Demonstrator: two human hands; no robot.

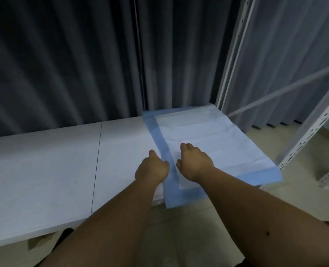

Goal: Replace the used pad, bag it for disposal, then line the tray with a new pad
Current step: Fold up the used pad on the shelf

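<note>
A white pad with a blue border [208, 137] lies spread flat on the right end of a long white shelf board [44, 170]. Its near and right edges hang over the board. My left hand [152, 168] rests on the bare board just left of the pad's left blue strip, its thumb at the strip's edge. My right hand [195, 162] presses down on the pad's white part just right of that strip. Both hands show their backs and their fingertips are hidden. No tray or bag is in view.
Dark grey curtains [73, 64] hang right behind the board. White perforated metal rack posts [235, 54] and braces [310, 132] stand to the right. Pale tiled floor [179, 228] lies below and to the right of the board.
</note>
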